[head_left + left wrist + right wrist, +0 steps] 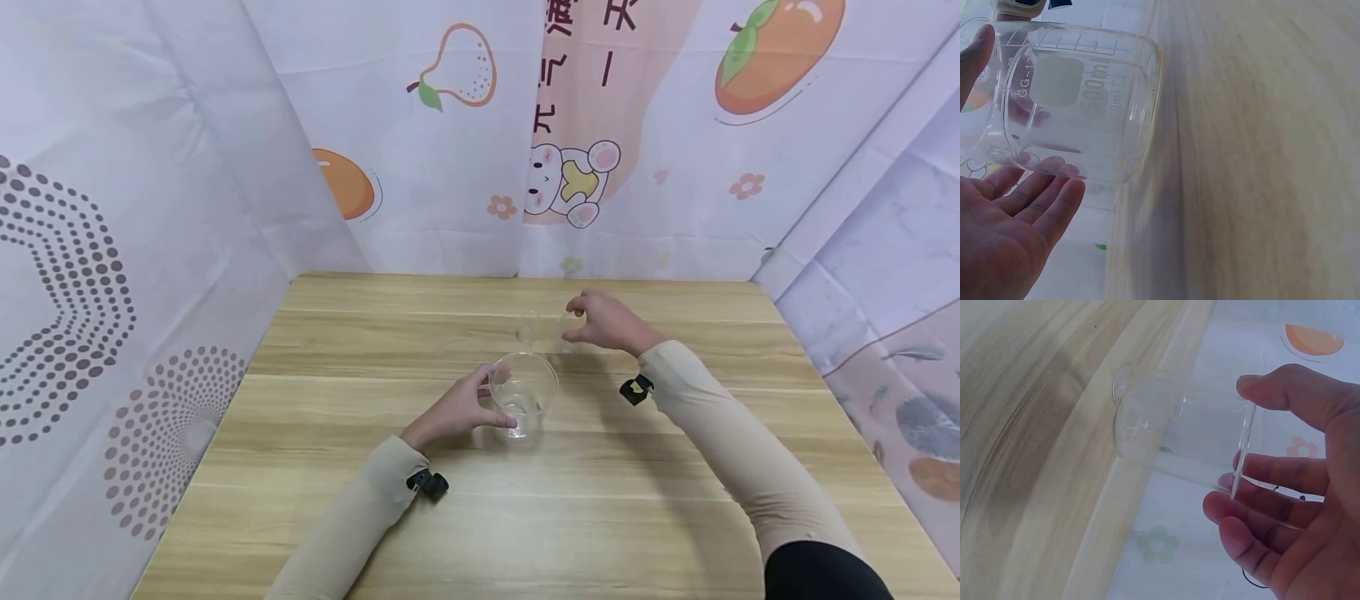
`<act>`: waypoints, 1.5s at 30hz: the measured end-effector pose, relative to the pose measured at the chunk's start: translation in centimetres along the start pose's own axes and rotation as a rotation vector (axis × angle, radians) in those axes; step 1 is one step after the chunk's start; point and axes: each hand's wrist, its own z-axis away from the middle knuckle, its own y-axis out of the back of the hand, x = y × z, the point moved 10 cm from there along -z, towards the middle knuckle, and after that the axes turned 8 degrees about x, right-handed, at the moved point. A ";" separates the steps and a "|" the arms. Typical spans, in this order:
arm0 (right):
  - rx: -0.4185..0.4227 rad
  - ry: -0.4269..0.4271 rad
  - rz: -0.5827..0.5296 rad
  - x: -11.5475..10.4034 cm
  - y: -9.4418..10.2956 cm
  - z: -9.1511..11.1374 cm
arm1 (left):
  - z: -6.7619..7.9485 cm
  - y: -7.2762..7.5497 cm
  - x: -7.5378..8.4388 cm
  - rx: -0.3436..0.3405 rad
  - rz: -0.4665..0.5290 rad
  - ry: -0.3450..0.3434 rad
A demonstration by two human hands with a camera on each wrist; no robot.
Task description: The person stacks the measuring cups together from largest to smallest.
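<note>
My left hand (462,407) holds a clear glass beaker (542,392), thumb on its near side and fingers on its far side. In the left wrist view the beaker (1100,112) carries white graduation lines and a 500ml marking, its base at the wooden table. Farther back and to the right, my right hand (606,321) pinches a small clear glass cup, faint in the head view. The right wrist view shows this cup (1200,437) with the thumb and fingers at its rim. Another small clear glass vessel (528,327) stands just left of it, behind the beaker.
The wooden table (300,475) reaches back to a white printed curtain (420,167), and more curtains hang at the left and right. Small black cameras (428,484) are strapped at both wrists, over beige sleeves (360,517).
</note>
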 end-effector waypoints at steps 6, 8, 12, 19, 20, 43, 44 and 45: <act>0.001 -0.025 0.001 -0.1 0.4 0.0 | -0.2 0.0 -0.2 -0.003 0.007 -0.004; 0.007 -0.024 0.005 -0.1 0.5 0.0 | -0.2 0.0 -0.3 -0.006 0.005 -0.007; 0.018 -0.026 -0.002 -0.3 0.7 0.0 | -0.2 -0.1 -0.3 -0.010 0.002 -0.009; 0.037 -0.027 -0.027 -0.6 1.3 0.0 | -0.2 -0.1 -0.4 -0.012 -0.002 -0.007; 0.034 -0.034 -0.031 -0.6 1.4 0.1 | -0.2 -0.1 -0.4 -0.013 -0.002 -0.007; 0.050 -0.064 -0.024 -1.8 3.2 0.4 | -0.2 -0.1 -0.5 -0.009 0.021 0.025; 0.052 -0.061 -0.024 -1.9 3.2 0.4 | -0.1 -0.1 -0.4 -0.011 0.023 0.025; 0.055 -0.058 -0.026 -2.0 3.3 0.4 | -0.1 -0.1 -0.4 -0.011 0.021 0.025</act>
